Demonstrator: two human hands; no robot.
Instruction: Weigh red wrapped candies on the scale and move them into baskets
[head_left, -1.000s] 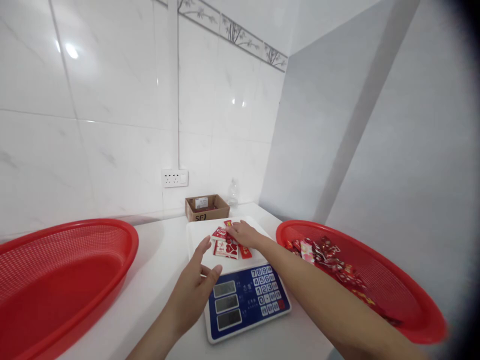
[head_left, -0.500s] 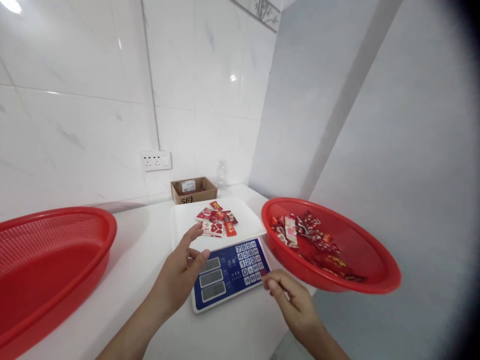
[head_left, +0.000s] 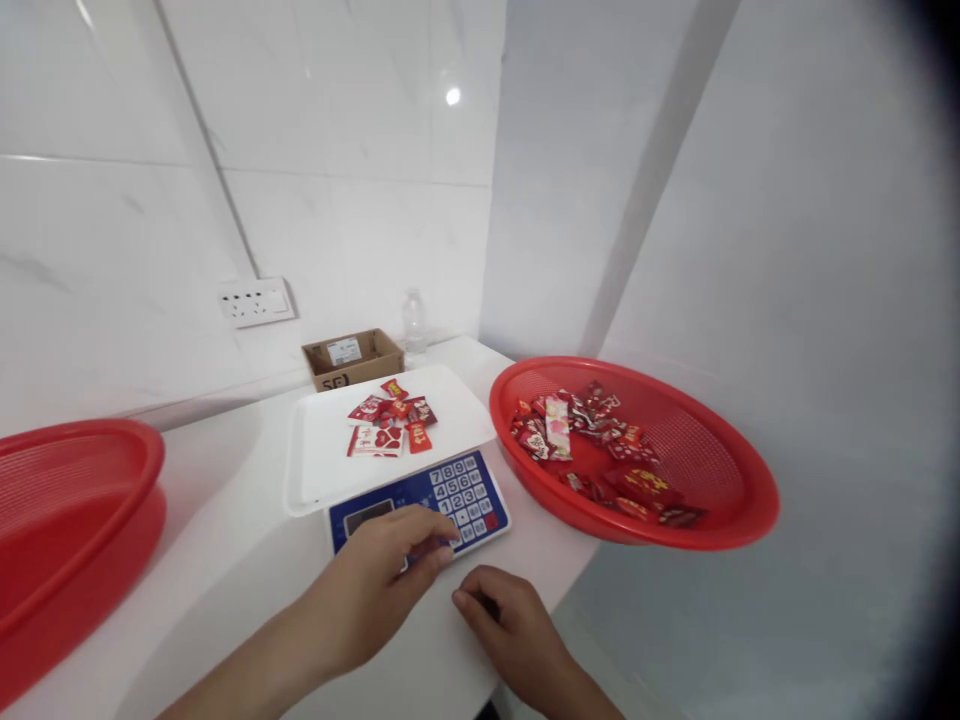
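Note:
My left hand (head_left: 394,570) hovers over or touches the lower part of a scale's blue keypad panel (head_left: 412,490), covering some of its displays. Its fingers are bent, the thumb apart from them, with nothing held. Beside the panel's near edge, my right hand (head_left: 514,620) is closed, its fingers curled in and no object showing. Several red-wrapped candies (head_left: 418,438) and a white packet with red hearts (head_left: 375,441) lie in a small heap on the scale's white weighing tray (head_left: 319,455).
A red plastic basket (head_left: 720,480) with many wrapped sweets stands at right, its rim close to the scale. Another red basket (head_left: 127,490) is at left. Behind the tray are a cardboard box (head_left: 360,360) and a clear bottle (head_left: 414,320) by the wall.
The view has turned to the right. My left hand has come down from the tray's edge to the keypad. My right hand has drawn back from the keys and curled tighter.

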